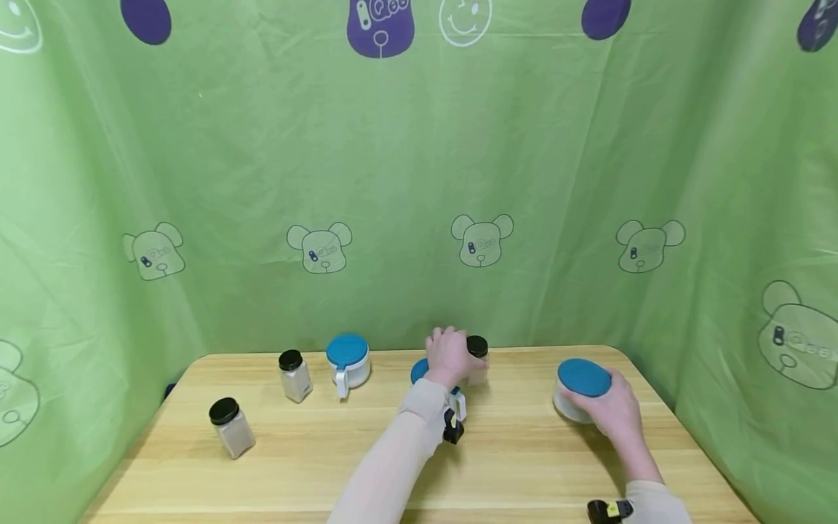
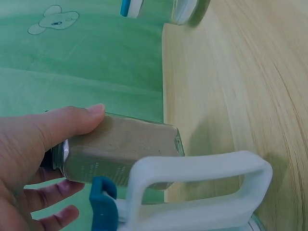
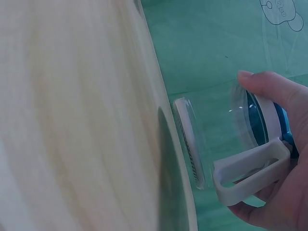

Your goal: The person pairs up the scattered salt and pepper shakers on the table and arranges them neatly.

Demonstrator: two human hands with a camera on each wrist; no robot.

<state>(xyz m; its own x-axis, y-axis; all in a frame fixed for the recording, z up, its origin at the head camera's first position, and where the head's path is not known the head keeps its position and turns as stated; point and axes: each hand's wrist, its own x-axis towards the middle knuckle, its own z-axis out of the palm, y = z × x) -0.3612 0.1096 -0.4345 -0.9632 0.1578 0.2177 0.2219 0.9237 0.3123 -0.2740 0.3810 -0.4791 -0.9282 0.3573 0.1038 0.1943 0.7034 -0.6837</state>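
Note:
At the back middle of the table, my left hand (image 1: 450, 356) grips a square glass spice jar (image 2: 120, 147) with a black lid (image 1: 477, 346). In the left wrist view its thumb lies along the jar's side, and pale powder fills the jar. Below that hand stands a blue-lidded jar whose white handle (image 2: 207, 168) crosses the foreground; my wrist hides part of it. On the right, my right hand (image 1: 618, 407) grips a clear round jar (image 3: 216, 137) near its blue lid (image 1: 584, 378). This jar has a white handle (image 3: 252, 171). Whether either held jar touches the table, I cannot tell.
Left of my hands stand two black-lidded spice jars, one nearer (image 1: 233, 431) and one farther back (image 1: 296, 378). Beside the farther one is another blue-lidded jar (image 1: 349, 362) with its handle toward me. A green curtain (image 1: 393, 167) hangs behind the wooden table (image 1: 314, 466).

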